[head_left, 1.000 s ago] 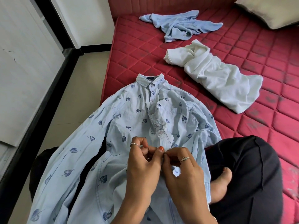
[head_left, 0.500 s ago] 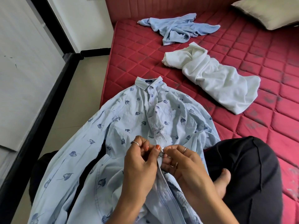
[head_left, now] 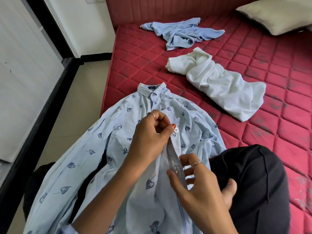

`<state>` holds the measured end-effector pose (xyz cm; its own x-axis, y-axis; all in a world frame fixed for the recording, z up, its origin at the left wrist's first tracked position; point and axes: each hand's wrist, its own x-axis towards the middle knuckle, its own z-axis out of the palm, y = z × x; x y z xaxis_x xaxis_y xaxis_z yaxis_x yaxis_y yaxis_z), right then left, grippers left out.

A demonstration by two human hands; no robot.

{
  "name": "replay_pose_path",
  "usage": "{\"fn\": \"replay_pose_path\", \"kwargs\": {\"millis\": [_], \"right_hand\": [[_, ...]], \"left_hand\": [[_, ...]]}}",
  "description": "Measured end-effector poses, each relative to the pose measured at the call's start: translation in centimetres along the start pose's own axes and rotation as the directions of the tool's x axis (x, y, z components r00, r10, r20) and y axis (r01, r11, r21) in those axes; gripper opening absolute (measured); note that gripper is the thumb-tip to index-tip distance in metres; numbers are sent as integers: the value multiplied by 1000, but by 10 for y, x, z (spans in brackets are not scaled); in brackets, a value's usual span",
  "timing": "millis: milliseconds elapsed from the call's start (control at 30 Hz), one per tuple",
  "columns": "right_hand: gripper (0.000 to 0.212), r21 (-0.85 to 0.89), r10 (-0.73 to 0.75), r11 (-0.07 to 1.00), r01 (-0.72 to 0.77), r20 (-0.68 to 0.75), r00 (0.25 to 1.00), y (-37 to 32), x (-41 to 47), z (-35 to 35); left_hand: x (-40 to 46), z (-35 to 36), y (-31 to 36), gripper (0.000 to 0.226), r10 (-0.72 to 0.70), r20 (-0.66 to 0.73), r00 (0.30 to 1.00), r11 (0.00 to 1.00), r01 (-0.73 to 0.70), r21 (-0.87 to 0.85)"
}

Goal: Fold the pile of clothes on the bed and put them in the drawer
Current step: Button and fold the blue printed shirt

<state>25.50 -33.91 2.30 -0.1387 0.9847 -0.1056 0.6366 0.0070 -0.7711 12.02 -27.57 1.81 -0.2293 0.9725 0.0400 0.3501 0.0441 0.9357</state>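
The left hand (head_left: 150, 135) is pinching the button strip of the leaf-print shirt (head_left: 118, 149) by a white button (head_left: 176, 130), pulling it taut so the front can be fastened before folding. The right hand (head_left: 197, 183), fingers loosely spread, is gripping nothing, only touching the strip nearer. The shirt is lying over the person's lap and the bed (head_left: 253, 81). Farther right, a white top (head_left: 219, 81) and a blue top (head_left: 182, 33) are waiting.

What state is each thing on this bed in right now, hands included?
Leaf-print shirt: spread face up, collar away from the person, front placket partly undone.
Left hand: pinching the placket by a white button.
Right hand: fingers loosely spread at the placket edge, lower down.
Blue garment: crumpled, unfolded.
White garment: twisted, unfolded.
Pillow: lying at the bed's far corner.
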Motion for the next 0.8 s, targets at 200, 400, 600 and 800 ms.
{"fn": "replay_pose_path", "kwargs": {"millis": [200,400,600,800], "right_hand": [[16,325,185,923,-206,93,978,15,5,7],[16,605,162,743,-285,251,954,22,10,0],[10,671,187,672,-313,255,949,26,12,12],[9,651,219,680,-338,260,941,17,11,8]], "left_hand": [[15,-5,-8,10,-93,165,982,995,96,-10],[-27,-14,-19,39,-83,77,994,925,48,377],[-77,-17,-20,77,-151,-23,988,704,124,699],[-79,-13,-36,23,-10,28,1000,782,-10,623]]}}
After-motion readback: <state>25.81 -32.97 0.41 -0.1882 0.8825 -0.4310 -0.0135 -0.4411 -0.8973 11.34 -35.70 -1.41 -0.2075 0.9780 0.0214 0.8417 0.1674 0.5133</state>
